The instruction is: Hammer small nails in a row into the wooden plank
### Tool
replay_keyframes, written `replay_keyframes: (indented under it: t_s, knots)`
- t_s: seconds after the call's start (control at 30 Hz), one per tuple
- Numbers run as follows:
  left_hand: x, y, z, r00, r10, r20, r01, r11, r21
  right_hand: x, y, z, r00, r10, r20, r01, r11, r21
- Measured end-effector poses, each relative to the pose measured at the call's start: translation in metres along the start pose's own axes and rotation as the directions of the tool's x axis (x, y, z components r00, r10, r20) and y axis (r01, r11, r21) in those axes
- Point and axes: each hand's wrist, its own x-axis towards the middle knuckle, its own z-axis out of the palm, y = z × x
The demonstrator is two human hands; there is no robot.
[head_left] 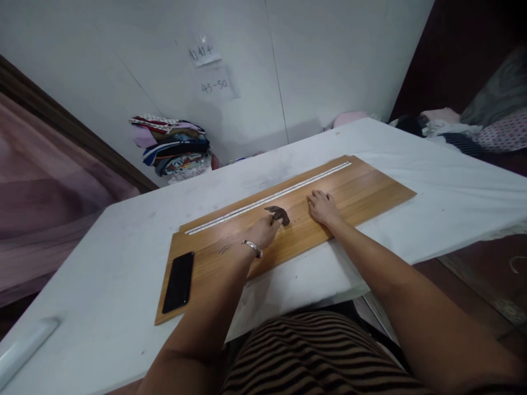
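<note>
My left hand [263, 231], with a silver bracelet at the wrist, is closed around a claw hammer [280, 214]. Most of the handle is hidden by the hand, and the dark metal head is low over the wooden board [370, 189]. Right of the hammer, a short row of small dark dots [297, 220] marks the board; holes or nail heads, I cannot tell which. My right hand [323, 207] rests on the board with fingers spread, nothing visible in it. A few thin nails [223, 249] lie on the wood left of my left hand.
A black phone [178, 282] lies on the board's left end. A long white measuring strip [267, 198] runs along its far side. The board is on a white-covered table [132, 230]. Folded clothes [175, 147] are stacked by the wall, and a white roll [27, 348] is at lower left.
</note>
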Motion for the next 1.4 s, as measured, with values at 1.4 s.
replay_keyframes:
  t_s: [1.4]
  knots:
    - [0.0024,-0.0037,-0.0017,0.999,-0.024,0.04,0.023,1.0,0.011,-0.0013,-0.002,-0.0033,1.0,0.0,-0.006,0.0,1.0,0.016]
